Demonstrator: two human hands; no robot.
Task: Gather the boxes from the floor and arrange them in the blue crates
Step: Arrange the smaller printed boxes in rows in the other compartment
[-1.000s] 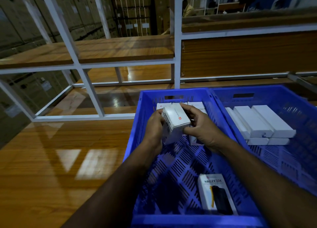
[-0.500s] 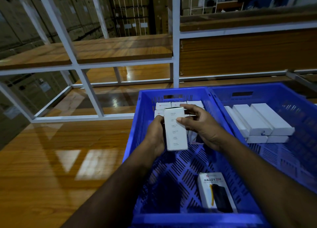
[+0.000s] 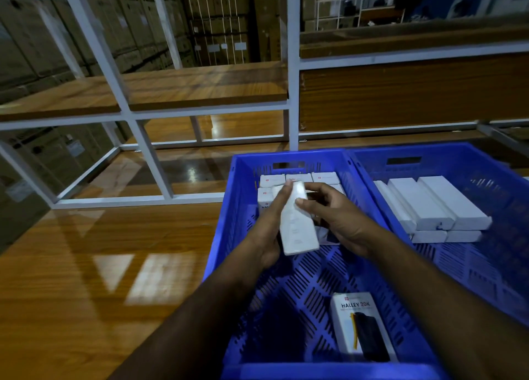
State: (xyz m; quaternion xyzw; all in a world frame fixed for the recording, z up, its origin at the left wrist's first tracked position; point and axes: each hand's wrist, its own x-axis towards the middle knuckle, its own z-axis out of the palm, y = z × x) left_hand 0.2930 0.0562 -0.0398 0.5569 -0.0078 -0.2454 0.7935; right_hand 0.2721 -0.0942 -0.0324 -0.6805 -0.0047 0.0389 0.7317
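Box (image 3: 297,219) tilted narrower — both hands' grip unchanged

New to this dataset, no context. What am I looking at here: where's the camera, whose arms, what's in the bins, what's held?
There is no robot: a person works bare-handed, and the single camera sits on their head, looking forward and down. Their left hand and right hand together hold one white box over the near blue crate. White boxes line that crate's far end; a "HALLEY 20K" box lies near its front. The second blue crate, on the right, holds stacked white boxes. Behind stand wooden shelves.
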